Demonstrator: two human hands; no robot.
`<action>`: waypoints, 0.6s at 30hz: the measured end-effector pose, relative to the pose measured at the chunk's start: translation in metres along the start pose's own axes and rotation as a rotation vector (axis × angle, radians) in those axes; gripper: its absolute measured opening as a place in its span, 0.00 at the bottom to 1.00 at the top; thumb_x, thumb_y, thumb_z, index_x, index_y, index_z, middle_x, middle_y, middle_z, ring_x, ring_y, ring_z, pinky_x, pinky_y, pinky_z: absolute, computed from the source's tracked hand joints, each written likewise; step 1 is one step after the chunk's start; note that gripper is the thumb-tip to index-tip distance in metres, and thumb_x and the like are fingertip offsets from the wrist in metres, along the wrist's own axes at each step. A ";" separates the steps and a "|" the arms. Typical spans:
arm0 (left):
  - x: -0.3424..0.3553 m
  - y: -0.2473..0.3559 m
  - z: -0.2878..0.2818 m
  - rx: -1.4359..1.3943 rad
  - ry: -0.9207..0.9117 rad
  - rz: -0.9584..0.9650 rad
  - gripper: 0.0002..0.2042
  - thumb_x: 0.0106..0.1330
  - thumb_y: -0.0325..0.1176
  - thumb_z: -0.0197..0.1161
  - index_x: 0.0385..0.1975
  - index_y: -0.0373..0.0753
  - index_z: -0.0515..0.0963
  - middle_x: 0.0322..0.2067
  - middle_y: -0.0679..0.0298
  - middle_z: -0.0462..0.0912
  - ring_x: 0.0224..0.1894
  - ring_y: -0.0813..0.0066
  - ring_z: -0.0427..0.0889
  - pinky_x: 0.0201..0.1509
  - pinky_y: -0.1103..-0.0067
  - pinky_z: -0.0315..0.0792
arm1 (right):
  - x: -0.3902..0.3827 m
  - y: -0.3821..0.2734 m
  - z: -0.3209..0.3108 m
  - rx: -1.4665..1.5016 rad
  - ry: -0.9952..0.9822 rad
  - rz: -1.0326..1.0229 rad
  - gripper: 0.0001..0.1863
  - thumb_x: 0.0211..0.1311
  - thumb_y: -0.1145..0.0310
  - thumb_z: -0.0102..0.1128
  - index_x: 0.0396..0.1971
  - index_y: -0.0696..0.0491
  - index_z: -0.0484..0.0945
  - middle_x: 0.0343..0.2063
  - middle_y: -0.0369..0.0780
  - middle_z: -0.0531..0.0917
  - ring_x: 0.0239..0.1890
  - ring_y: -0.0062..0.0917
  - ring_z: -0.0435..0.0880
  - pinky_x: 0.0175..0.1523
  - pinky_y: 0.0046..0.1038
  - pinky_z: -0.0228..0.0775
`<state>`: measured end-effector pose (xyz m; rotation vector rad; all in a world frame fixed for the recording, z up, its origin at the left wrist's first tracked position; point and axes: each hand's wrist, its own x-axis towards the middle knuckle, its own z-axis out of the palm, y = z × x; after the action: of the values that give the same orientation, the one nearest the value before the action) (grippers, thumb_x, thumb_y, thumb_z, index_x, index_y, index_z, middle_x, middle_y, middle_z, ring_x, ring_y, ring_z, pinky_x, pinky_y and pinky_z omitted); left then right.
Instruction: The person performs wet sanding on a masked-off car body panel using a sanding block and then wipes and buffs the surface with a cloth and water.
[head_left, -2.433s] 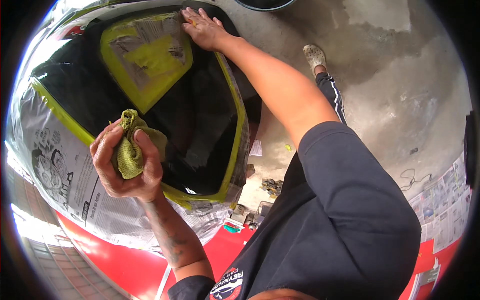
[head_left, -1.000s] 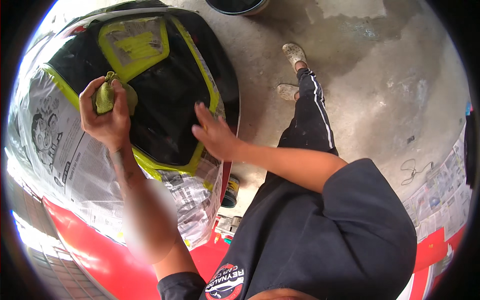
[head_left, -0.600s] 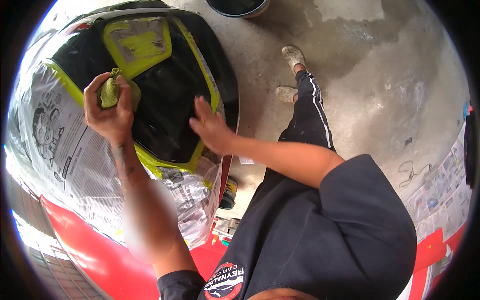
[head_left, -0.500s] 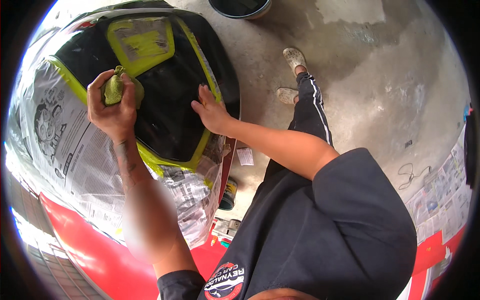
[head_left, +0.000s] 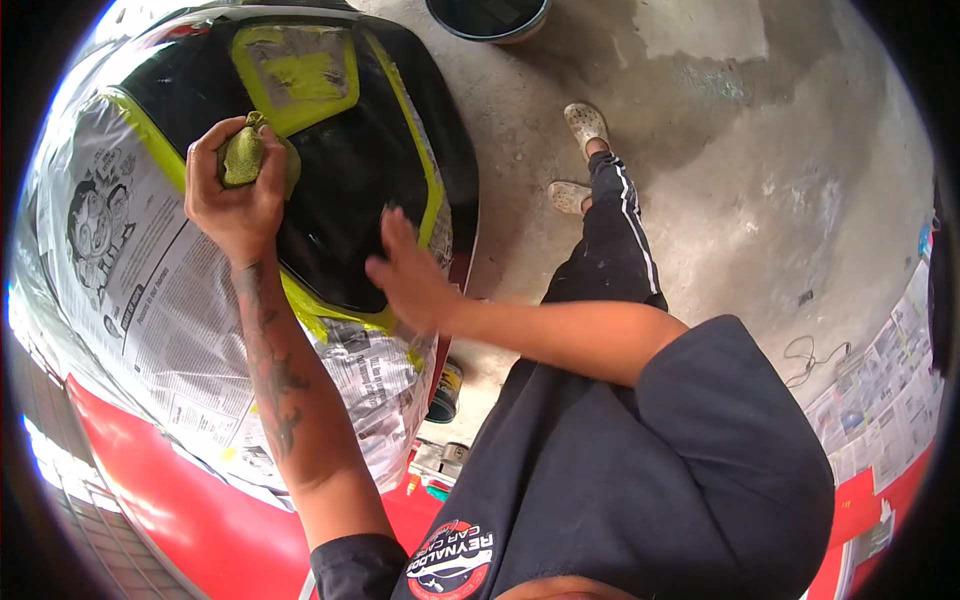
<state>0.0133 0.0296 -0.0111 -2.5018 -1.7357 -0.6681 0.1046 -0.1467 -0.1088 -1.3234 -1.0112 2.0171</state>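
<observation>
My left hand (head_left: 235,205) grips a bunched yellow-green cloth (head_left: 243,158) over the left part of a glossy black car panel (head_left: 325,205). My right hand (head_left: 412,285) is open, slightly blurred, fingers stretched out over the panel's lower right; I cannot tell whether it touches the surface. Bright yellow-green masking tape (head_left: 436,205) edges the panel. A taped, covered patch (head_left: 298,78) lies at its far side. Newspaper (head_left: 185,310) and clear plastic cover the bodywork to the left and near side.
A dark round tub (head_left: 490,18) stands on the concrete floor (head_left: 730,190) at the far side. Near the car's edge is a can (head_left: 446,388). A thin cable (head_left: 805,360) lies on the floor at right, near newspaper sheets (head_left: 880,400). Red bodywork (head_left: 180,490) shows lower left.
My right hand has moved nearer to me, down along the panel's right side. My left hand, still holding the cloth, has shifted slightly up and right in view.
</observation>
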 end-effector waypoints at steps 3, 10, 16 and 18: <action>0.000 -0.002 -0.001 -0.014 0.005 0.005 0.12 0.57 0.31 0.72 0.39 0.38 0.83 0.35 0.65 0.86 0.38 0.78 0.84 0.46 0.78 0.77 | -0.045 -0.013 0.006 0.046 -0.147 -0.062 0.40 0.73 0.50 0.38 0.74 0.56 0.36 0.76 0.51 0.38 0.78 0.42 0.37 0.75 0.53 0.35; 0.002 -0.001 0.000 0.018 0.000 0.011 0.12 0.56 0.33 0.73 0.39 0.39 0.83 0.35 0.64 0.86 0.38 0.77 0.84 0.46 0.78 0.77 | 0.023 0.015 -0.015 0.052 -0.014 0.040 0.42 0.74 0.45 0.35 0.75 0.56 0.35 0.76 0.49 0.35 0.78 0.38 0.33 0.77 0.42 0.32; 0.003 0.002 0.003 -0.036 0.077 0.035 0.11 0.51 0.31 0.72 0.34 0.39 0.83 0.31 0.63 0.84 0.33 0.70 0.84 0.41 0.76 0.77 | -0.061 0.000 0.011 -0.141 -0.177 -0.270 0.41 0.73 0.49 0.39 0.74 0.58 0.38 0.75 0.51 0.40 0.77 0.43 0.39 0.75 0.52 0.37; 0.003 0.001 0.002 -0.037 0.072 0.037 0.11 0.51 0.31 0.72 0.34 0.39 0.83 0.32 0.64 0.84 0.33 0.70 0.84 0.41 0.76 0.77 | -0.033 0.002 0.009 -0.213 -0.021 -0.275 0.41 0.73 0.50 0.40 0.74 0.58 0.38 0.75 0.52 0.41 0.77 0.44 0.41 0.75 0.53 0.37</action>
<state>0.0160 0.0325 -0.0113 -2.4940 -1.6651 -0.7845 0.1092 -0.1749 -0.0903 -1.1925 -1.3691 1.7591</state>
